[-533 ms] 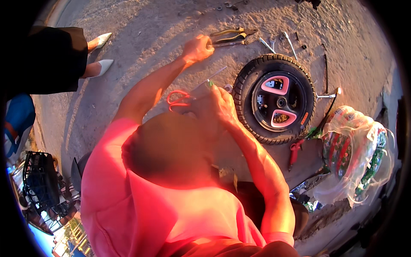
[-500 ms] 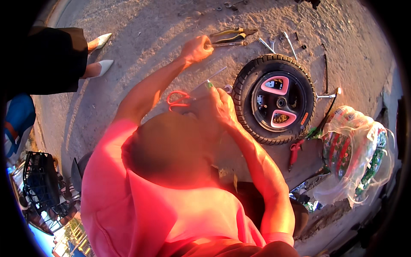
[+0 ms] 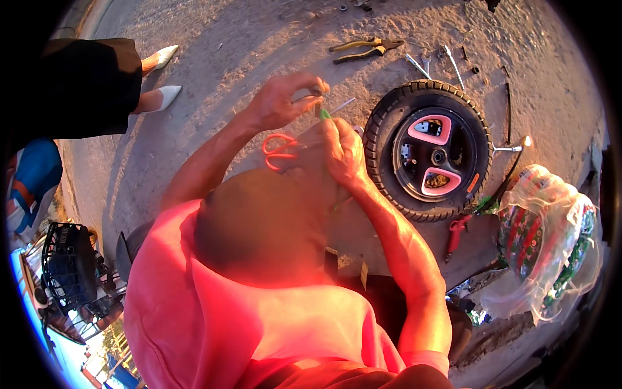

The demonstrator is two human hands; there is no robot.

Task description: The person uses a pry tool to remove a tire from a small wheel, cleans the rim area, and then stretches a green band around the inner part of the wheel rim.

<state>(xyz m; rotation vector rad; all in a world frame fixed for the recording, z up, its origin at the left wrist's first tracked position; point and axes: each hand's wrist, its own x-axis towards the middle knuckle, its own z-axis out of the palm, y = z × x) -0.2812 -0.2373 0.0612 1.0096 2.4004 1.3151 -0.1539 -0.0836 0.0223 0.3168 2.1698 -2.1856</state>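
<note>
My left hand has its fingers closed around a wrench, of which only a bit of metal shows. Just below and to its right, my right hand pinches a small green piece; its lower part is hidden by the fingers. The two hands nearly meet. Red-handled scissors lie below my left hand, their blades hidden. Beside my right hand a wheel with a black tyre and pink-edged openings lies flat. A blurred dark patch covers the space below the hands.
Yellow-handled pliers, a small wrench and metal rods lie beyond the wheel. At right are a red-handled tool and a clear bag of colourful packages. A person in white shoes stands at left.
My left hand has come back toward my right hand, bringing the wrench from beside the pliers. The pliers stay on the ground. My right hand still pinches the green piece.
</note>
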